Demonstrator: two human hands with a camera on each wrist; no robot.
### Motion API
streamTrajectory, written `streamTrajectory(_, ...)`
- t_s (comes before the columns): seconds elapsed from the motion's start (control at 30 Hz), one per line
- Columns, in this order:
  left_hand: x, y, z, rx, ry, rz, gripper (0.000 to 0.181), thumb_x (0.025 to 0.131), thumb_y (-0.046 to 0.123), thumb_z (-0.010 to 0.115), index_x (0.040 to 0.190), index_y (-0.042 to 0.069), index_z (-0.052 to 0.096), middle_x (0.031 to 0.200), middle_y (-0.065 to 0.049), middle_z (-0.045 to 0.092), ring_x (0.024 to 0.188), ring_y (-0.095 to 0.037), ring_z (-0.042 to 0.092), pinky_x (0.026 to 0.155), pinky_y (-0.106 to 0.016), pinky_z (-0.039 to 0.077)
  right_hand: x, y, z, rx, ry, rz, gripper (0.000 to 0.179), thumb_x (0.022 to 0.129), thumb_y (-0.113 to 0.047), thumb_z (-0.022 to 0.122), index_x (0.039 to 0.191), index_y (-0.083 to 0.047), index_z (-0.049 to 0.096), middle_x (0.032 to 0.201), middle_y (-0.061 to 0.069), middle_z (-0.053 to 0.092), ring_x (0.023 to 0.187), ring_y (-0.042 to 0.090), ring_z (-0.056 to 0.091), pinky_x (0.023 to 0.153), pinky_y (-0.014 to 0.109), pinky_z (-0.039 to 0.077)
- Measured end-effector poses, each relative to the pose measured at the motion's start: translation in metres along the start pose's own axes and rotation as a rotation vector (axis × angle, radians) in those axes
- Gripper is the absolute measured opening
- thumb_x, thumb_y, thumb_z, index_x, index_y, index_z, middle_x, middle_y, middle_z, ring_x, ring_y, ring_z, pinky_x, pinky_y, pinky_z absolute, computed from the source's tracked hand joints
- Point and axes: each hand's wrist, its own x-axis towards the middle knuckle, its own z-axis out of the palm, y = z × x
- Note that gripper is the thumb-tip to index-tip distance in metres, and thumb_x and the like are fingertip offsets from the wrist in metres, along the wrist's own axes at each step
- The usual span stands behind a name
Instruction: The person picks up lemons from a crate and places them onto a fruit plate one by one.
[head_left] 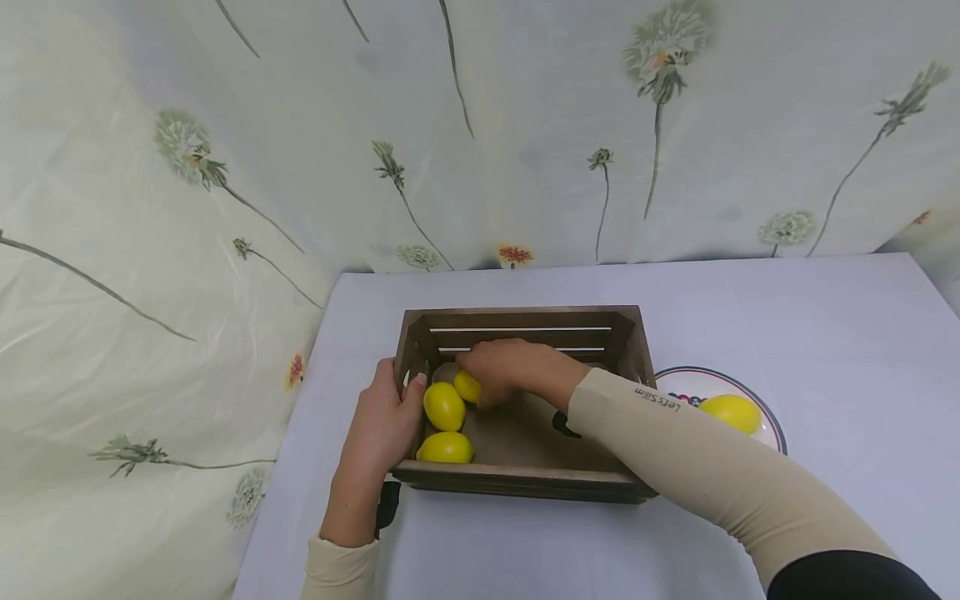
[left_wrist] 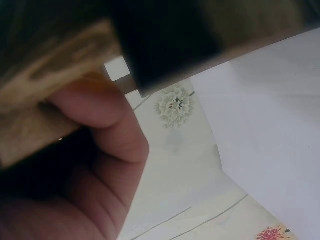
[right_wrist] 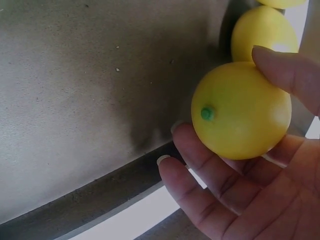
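A brown wooden crate stands on the table, and my left hand grips its left wall, thumb over the rim. In the left wrist view the curled left fingers lie against the wood. Inside the crate, my right hand holds a lemon between thumb and fingers, near the back left corner. A green stem tip shows on that fruit in the right wrist view. Two more lemons lie along the crate's left side, one upper and one lower.
To the right of the crate a white plate with dark and red rim lines holds another lemon and several small dark red pieces, partly hidden by the right sleeve. A white cloth covers the table. Flower-printed curtains hang behind and at left.
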Motion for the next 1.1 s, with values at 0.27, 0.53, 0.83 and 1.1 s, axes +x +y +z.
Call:
streamTrajectory(0.27, 0.0005, -0.0001, 0.0009, -0.006, -0.002, -0.005, 0.047, 0.108, 0.033, 0.055, 0.143, 0.003, 0.046, 0.080, -0.009, 0.060, 0.075, -0.027, 0.062, 0.066, -0.038, 0.053, -0.0011, -0.0010, -0.0007, 0.019, -0.008, 0.011, 0.054, 0.085, -0.025, 0.087, 0.130, -0.012, 0.061, 0.095, 0.000, 0.063, 0.088, 0.022, 0.060, 0.081, 0.035, 0.054)
streamTrajectory(0.53, 0.0006, -0.0003, 0.0013, -0.005, 0.002, 0.002, 0.047, 0.108, 0.032, 0.055, 0.143, 0.002, 0.047, 0.078, -0.009, 0.059, 0.073, -0.027, 0.061, 0.064, -0.037, 0.052, -0.0019, -0.0015, -0.0015, 0.025, -0.006, 0.007, 0.053, 0.085, -0.025, 0.088, 0.129, -0.012, 0.062, 0.094, 0.000, 0.063, 0.087, 0.022, 0.060, 0.081, 0.035, 0.054)
streamTrajectory(0.83, -0.0001, 0.0007, 0.0001, 0.004, 0.001, -0.002, 0.048, 0.108, 0.034, 0.054, 0.144, 0.003, 0.046, 0.081, -0.009, 0.061, 0.075, -0.027, 0.062, 0.067, -0.038, 0.054, -0.0016, -0.0012, -0.0029, 0.011, -0.011, 0.000, 0.054, 0.085, -0.026, 0.087, 0.130, -0.011, 0.061, 0.095, 0.000, 0.063, 0.087, 0.022, 0.060, 0.080, 0.034, 0.054)
streamTrajectory(1.1, 0.0003, -0.0002, 0.0003, 0.001, 0.000, -0.002, 0.048, 0.108, 0.034, 0.054, 0.144, 0.003, 0.046, 0.080, -0.009, 0.060, 0.074, -0.027, 0.062, 0.066, -0.038, 0.054, -0.0012, -0.0011, -0.0025, 0.015, -0.013, -0.003, 0.055, 0.085, -0.025, 0.087, 0.131, -0.010, 0.061, 0.096, 0.001, 0.063, 0.088, 0.022, 0.060, 0.082, 0.034, 0.054)
